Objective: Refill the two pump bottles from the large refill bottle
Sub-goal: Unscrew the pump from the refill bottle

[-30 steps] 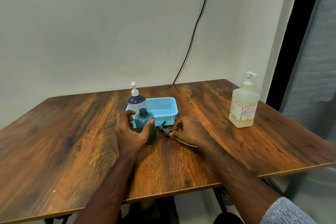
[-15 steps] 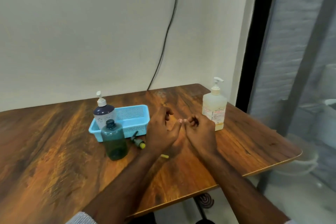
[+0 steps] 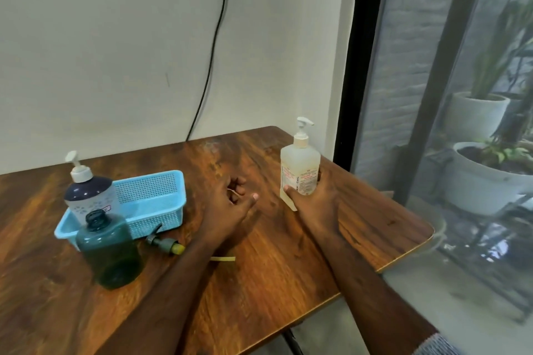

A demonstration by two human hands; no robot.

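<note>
We count three bottles on the table [image 3: 259,282]: large refill bottle [image 3: 300,170], green bottle [image 3: 111,253], one in the basket [image 3: 153,199]. Our right hand [image 3: 313,199] now clasps the refill; our left hand [image 3: 230,204], fingers apart, has left the green bottle.

Right hand [image 3: 313,199] grips large refill bottle [image 3: 300,170], right of blue basket [image 3: 150,202]; left hand [image 3: 230,204] empty between them.

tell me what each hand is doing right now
Left hand: open, holding nothing.
Right hand: closed around the pale translucent plastic pump bottle.
</note>
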